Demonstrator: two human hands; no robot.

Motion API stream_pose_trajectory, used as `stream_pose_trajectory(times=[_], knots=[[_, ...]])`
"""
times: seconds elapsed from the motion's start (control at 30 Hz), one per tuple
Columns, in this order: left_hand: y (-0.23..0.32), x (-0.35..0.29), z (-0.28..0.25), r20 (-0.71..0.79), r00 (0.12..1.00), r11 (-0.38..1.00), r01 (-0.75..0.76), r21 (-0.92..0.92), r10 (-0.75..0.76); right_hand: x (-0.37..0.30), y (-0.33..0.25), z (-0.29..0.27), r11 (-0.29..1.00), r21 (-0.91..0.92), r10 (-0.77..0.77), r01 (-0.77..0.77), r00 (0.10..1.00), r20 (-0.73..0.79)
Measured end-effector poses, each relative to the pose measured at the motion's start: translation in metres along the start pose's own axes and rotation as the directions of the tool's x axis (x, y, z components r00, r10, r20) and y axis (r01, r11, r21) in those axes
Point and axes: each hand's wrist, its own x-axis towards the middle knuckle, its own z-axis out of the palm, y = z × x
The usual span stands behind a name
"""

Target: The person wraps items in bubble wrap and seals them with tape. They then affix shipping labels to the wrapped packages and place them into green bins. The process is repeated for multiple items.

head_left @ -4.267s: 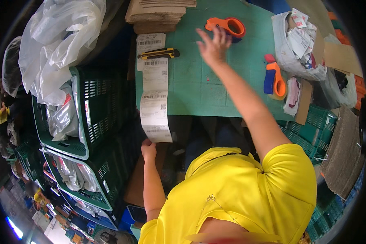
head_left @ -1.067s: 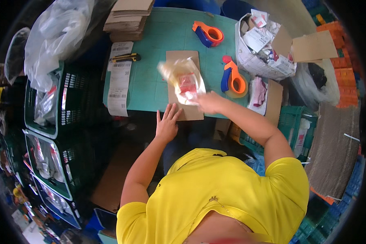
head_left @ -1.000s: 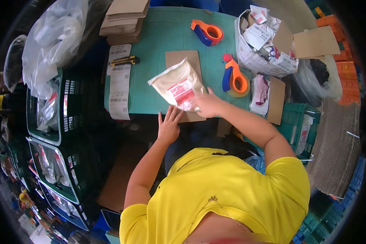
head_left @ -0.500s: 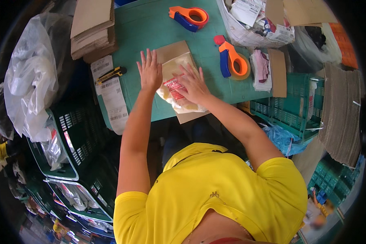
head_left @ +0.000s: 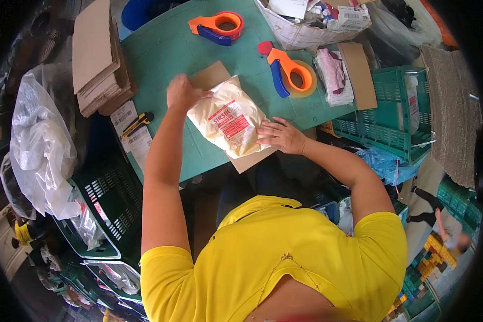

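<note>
A cream plastic-wrapped packet with red print lies on a flat piece of brown cardboard at the table's near edge. The cardboard sticks out past the packet at the top and bottom. My left hand is closed at the packet's upper left edge, its fingertips turned toward the cardboard. Whatever is between those fingers is hidden. With fingers stretched out, my right hand rests against the packet's lower right edge.
Two orange-and-blue tape dispensers lie on the green table. A yellow-and-black cutter is on label sheets at left. Stacked cardboard, a full white sack and green crates surround the table.
The packet is more uncovered and appears spread wider. My left hand has closed from a flat spread. My right hand has slid off the packet's top to its right edge. The view has shifted.
</note>
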Motion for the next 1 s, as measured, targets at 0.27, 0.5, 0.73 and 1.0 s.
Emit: stream_pose_trajectory(times=[0.27, 0.5, 0.73, 1.0], knots=[[0.037, -0.041, -0.029, 0.474, 0.875, 0.84, 0.182, -0.51, 0.098, 0.092, 0.032, -0.017, 0.233, 0.906, 0.591, -0.354, 0.792, 0.157], [0.076, -0.145, -0.002, 0.066, 0.928, 0.922, -0.352, -0.161, 0.366, 0.114, 0.026, 0.0, 0.275, 0.595, 0.781, -0.755, 0.537, 0.319], [0.062, -0.158, 0.03, -0.232, 0.883, 0.866, -0.454, -0.208, 0.407, 0.018, 0.069, -0.053, 0.581, -0.027, 0.757, -0.814, 0.552, -0.35], [0.09, -0.215, 0.086, -0.576, 0.752, 0.871, -0.473, -0.131, 0.322, 0.075, -0.049, -0.141, 0.467, 0.79, 0.803, -0.397, 0.565, -0.19]])
